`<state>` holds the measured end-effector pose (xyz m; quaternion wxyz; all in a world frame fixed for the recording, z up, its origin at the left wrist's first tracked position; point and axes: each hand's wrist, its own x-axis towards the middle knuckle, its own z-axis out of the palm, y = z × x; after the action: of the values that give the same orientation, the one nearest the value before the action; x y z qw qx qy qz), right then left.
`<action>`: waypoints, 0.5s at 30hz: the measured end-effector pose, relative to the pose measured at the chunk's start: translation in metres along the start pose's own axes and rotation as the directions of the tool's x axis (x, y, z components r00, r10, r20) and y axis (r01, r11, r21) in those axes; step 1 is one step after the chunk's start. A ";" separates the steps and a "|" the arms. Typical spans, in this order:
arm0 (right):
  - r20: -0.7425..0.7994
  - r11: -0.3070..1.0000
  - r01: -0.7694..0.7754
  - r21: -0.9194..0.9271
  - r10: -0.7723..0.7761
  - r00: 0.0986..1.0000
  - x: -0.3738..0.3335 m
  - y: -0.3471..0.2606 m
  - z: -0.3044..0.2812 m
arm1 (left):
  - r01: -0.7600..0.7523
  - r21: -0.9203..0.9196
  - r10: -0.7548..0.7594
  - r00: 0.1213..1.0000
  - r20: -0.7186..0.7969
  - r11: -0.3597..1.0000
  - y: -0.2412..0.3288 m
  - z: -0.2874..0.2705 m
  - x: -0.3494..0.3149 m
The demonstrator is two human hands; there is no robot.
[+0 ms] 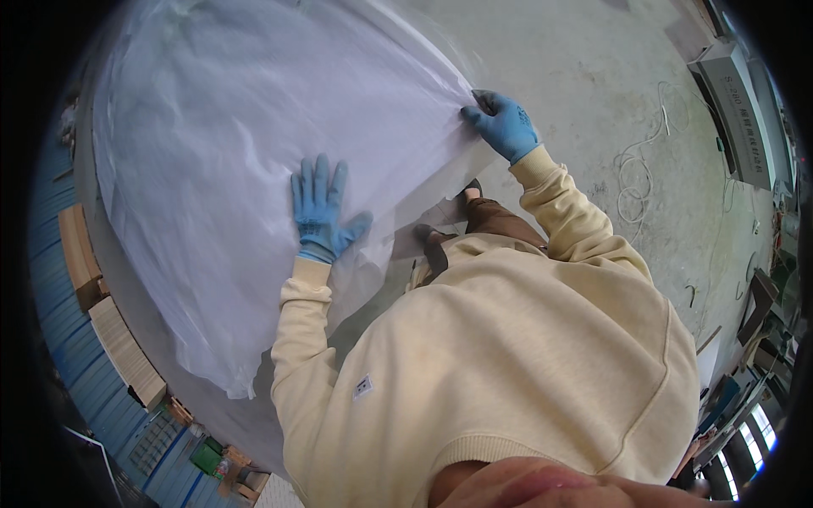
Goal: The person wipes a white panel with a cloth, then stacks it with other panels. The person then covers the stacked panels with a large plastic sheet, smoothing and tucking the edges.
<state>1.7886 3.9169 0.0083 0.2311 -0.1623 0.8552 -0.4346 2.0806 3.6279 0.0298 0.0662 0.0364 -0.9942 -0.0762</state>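
A large white, see-through plastic sheet spreads in front of me, wrinkled, with loose edges hanging at the near side. My left hand, in a blue work glove, lies flat on it with the fingers stretched out and the thumb apart. At the sheet's right corner, my right hand, in a matching glove with darkened fingertips, pinches the edge between thumb and fingers. Whatever lies under the sheet is hidden.
Grey concrete floor runs to the right, with a pale looped cord on it. A grey machine housing stands at the far right. Stacked brown boards and a green bin lie along the blue wall at left.
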 end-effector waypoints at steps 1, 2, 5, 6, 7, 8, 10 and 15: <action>-0.011 0.999 -0.042 0.016 0.042 0.999 0.000 -0.005 -0.001 | -0.003 0.018 0.003 1.000 0.005 1.000 0.000 0.000 0.000; 0.013 0.996 -0.048 -0.071 0.049 0.999 0.002 -0.009 -0.002 | 0.001 0.030 -0.001 1.000 0.008 1.000 0.000 0.000 0.001; -0.019 0.972 -0.033 -0.233 0.029 0.999 -0.001 -0.017 -0.006 | 0.009 0.028 -0.010 1.000 0.018 1.000 0.000 0.000 0.000; -0.039 0.974 -0.028 -0.223 0.019 0.999 -0.003 -0.017 -0.007 | 0.013 0.016 -0.013 1.000 0.004 1.000 0.000 0.000 0.000; -0.038 0.977 -0.002 -0.211 -0.006 0.999 -0.005 -0.016 -0.007 | 0.007 0.011 -0.007 1.000 0.002 1.000 0.001 -0.001 0.000; -0.043 0.986 -0.023 -0.164 0.016 0.999 -0.007 -0.015 -0.006 | 0.004 -0.002 -0.004 1.000 -0.014 1.000 0.003 -0.003 -0.001; -0.034 0.999 -0.017 -0.050 0.015 0.999 -0.008 -0.009 -0.002 | 0.019 -0.024 -0.020 0.999 -0.033 1.000 0.007 -0.009 0.001; -0.012 0.994 -0.014 0.112 0.016 1.000 0.000 0.015 0.003 | 0.083 -0.133 -0.109 0.974 -0.198 0.988 0.036 -0.033 0.034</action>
<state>1.7888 3.9235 -0.0050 0.2378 -0.1399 0.8321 -0.4812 2.0489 3.6553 0.0723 0.1665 0.0878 -0.9725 -0.1369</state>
